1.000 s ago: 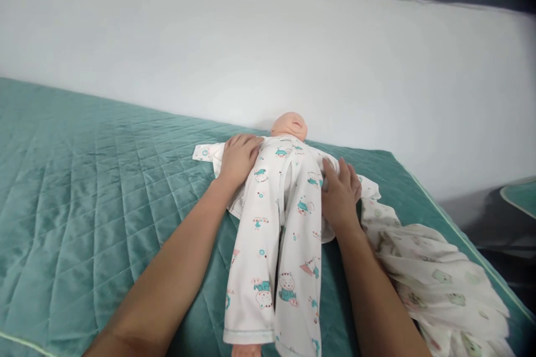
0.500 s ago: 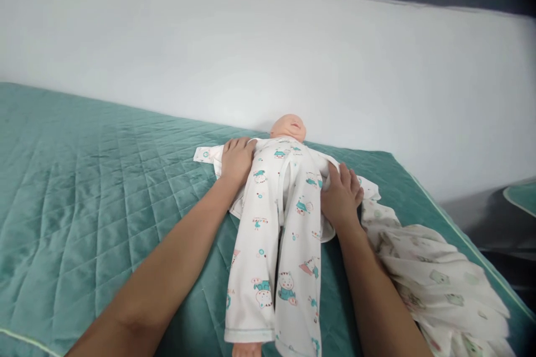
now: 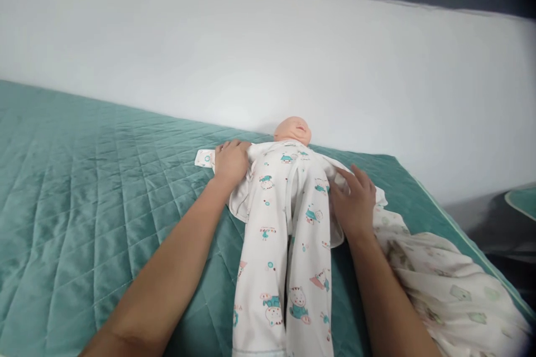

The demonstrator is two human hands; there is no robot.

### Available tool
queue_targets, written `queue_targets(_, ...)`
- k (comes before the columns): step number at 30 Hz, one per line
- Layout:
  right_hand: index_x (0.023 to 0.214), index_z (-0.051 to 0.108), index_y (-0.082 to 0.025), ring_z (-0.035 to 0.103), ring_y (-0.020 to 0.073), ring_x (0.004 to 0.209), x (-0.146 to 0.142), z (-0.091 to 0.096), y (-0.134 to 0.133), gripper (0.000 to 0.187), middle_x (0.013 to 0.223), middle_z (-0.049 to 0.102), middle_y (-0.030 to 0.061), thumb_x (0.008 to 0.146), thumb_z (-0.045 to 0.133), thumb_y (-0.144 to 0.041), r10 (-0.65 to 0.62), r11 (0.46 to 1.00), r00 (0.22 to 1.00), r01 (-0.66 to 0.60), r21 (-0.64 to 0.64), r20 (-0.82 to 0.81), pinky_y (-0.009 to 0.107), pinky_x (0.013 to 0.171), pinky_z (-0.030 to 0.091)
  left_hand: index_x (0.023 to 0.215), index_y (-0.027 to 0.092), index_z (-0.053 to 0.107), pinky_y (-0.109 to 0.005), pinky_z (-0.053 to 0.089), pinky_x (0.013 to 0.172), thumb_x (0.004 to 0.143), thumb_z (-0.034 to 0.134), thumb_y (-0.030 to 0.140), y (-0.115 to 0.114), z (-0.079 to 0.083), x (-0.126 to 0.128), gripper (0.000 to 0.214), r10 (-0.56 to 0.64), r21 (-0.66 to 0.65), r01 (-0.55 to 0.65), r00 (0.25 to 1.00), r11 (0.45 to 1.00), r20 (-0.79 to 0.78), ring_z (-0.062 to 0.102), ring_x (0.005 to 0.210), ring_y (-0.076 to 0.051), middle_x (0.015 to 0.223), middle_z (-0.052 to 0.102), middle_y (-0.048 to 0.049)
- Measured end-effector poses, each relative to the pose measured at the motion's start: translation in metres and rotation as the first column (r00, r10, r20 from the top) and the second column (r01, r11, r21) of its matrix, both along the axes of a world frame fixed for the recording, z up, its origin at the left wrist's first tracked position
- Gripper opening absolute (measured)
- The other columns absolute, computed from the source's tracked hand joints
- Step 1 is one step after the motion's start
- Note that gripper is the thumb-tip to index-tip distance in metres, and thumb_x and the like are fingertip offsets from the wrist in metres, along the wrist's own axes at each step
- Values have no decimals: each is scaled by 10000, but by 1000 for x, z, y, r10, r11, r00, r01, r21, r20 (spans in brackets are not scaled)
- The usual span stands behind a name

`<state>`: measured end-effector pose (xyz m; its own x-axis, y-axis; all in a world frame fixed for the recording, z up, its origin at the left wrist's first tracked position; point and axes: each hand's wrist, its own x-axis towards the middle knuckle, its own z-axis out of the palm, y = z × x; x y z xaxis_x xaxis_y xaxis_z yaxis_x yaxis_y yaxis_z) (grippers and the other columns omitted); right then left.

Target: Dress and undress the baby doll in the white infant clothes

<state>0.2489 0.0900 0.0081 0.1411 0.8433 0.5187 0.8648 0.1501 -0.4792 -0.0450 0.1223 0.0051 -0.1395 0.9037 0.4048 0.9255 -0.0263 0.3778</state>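
A baby doll [image 3: 292,129] lies on its back on a teal quilted bed [image 3: 84,178], dressed in a white printed sleepsuit [image 3: 288,234]. My left hand [image 3: 229,160] rests palm down on the doll's sleeve at its left side, fingers curled over the cloth. My right hand [image 3: 355,201] lies flat on the suit's other side, fingers stretched out and slightly apart, pressing the fabric near the doll's arm.
A crumpled white printed cloth [image 3: 444,284] lies to the right of the doll near the bed's right edge. A white wall [image 3: 268,56] runs right behind the doll's head. Dark floor shows beyond the bed at the right.
My left hand has slid outward along the sleeve, away from the doll's chest. My right hand has shifted outward and slightly down. The view has moved a little.
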Motion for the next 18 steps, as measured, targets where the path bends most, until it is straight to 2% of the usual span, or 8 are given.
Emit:
queue_targets(3, 1134, 662, -240, 508, 271, 1342, -17, 20, -17, 292, 1404, 585, 90, 910, 528, -370, 110, 989, 980, -92, 114, -164, 493, 1118, 425, 1227, 258, 687, -550, 381, 1081, 917, 423, 164, -2, 1, 2, 418, -1, 17, 0, 999, 1000, 34, 580, 1202, -319, 1241, 689, -105)
queue_targets(6, 1190, 605, -260, 583, 242, 1252, -48, 51, -30, 297, 1361, 606, 81, 949, 452, -341, 250, 967, 950, -237, 93, -189, 441, 1036, 499, 1203, 253, 687, -596, 343, 1115, 901, 443, 165, -2, 2, 3, 399, 6, 27, -8, 998, 1000, 68, 575, 1209, -323, 1256, 685, -105)
queue_targets(9, 1239, 579, -243, 600, 273, 1197, -92, 81, -22, 337, 1304, 642, 94, 926, 470, -310, 350, 936, 936, -349, -46, 25, 452, 998, 504, 1188, 272, 681, -615, 323, 1126, 893, 461, 171, -3, 2, 3, 382, 12, 33, -15, 996, 999, 92, 579, 1204, -323, 1254, 690, -97)
queue_targets(11, 1267, 569, -201, 581, 325, 1201, -124, 92, -5, 380, 1306, 636, 133, 906, 490, -288, 406, 911, 875, -366, -189, 264, 475, 934, 515, 1208, 277, 664, -602, 327, 1125, 896, 465, 175, -2, 3, 3, 384, 7, 36, -11, 996, 999, 90, 585, 1198, -319, 1243, 697, -91)
queue_targets(12, 1246, 579, -176, 585, 340, 1182, -139, 93, 6, 366, 1286, 639, 152, 905, 486, -273, 439, 895, 812, -358, -267, 383, 485, 915, 516, 1226, 277, 651, -590, 336, 1120, 897, 466, 175, -2, 3, 2, 391, 5, 35, -8, 996, 999, 88, 590, 1194, -316, 1237, 700, -90)
queue_targets(14, 1214, 598, -141, 590, 357, 1168, -165, 90, 28, 345, 1253, 645, 174, 910, 481, -255, 518, 851, 638, -317, -419, 570, 510, 930, 504, 1261, 272, 626, -559, 365, 1102, 897, 474, 175, -1, 4, 0, 406, 11, 30, -14, 995, 999, 96, 600, 1185, -311, 1236, 702, -92)
queue_targets(16, 1190, 630, -142, 589, 359, 1188, -183, 83, 47, 326, 1250, 650, 168, 915, 490, -247, 561, 823, 560, -299, -483, 609, 511, 955, 495, 1275, 259, 611, -537, 390, 1078, 909, 480, 191, -1, 4, -1, 395, 28, 18, -30, 993, 999, 117, 610, 1172, -311, 1242, 701, -102)
queue_targets(18, 1204, 642, -152, 589, 352, 1210, -194, 77, 60, 334, 1276, 646, 157, 916, 488, -219, 577, 811, 535, -287, -509, 618, 504, 963, 494, 1262, 248, 612, -537, 391, 1071, 935, 469, 225, 0, 5, -2, 358, 36, 5, -37, 991, 999, 132, 616, 1163, -316, 1240, 702, -109)
